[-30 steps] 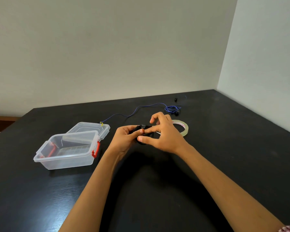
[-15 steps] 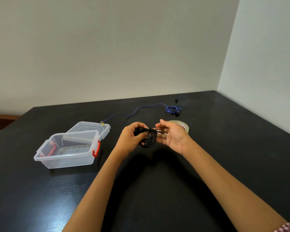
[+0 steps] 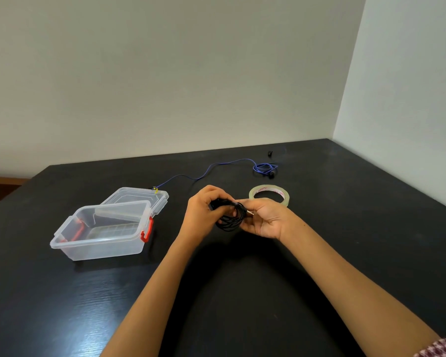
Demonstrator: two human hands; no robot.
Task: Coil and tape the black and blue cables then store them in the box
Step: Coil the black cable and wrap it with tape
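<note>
A black cable [image 3: 230, 220], wound into a small coil, hangs between both hands above the table's middle. My left hand [image 3: 204, 212] grips the coil's top from the left. My right hand [image 3: 265, 219], palm up, pinches the cable's metal plug end at the coil's right side. The blue cable [image 3: 216, 164] lies loose on the table behind, running from a small tangle at the back right to a yellow-tipped end by the box lid. A roll of clear tape [image 3: 269, 195] lies flat just behind my right hand. The clear box [image 3: 101, 229] with red latches stands open at the left.
The box's clear lid [image 3: 139, 195] lies behind the box, leaning on its far rim. A small black piece [image 3: 269, 153] sits near the back right corner. The black table meets walls at the back and right.
My right hand turned palm up and drew back from over the coil, which now hangs in view. The tape roll, hidden before by that hand, shows fully.
</note>
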